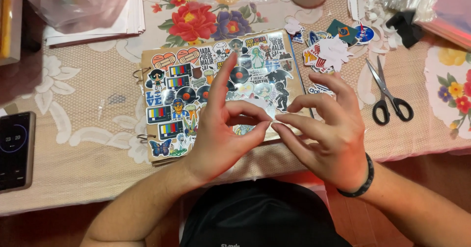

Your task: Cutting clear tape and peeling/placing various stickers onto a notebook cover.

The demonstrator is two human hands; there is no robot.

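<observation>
Thumb and forefinger tips of both hands meet at one point, pinching a small, pale sticker point(269, 123) too small to identify. Left hand point(223, 129): index finger raised straight, remaining fingers curled toward the thumb. Right hand point(327, 131): upper fingers fanned apart, black wristband point(362, 180) at the wrist. Both hands hover over the lower right corner of the sticker-covered ring-bound album point(216, 87). Loose stickers point(329, 48) and scissors point(387, 92) lie to the right on the floral tablecloth point(83, 144).
</observation>
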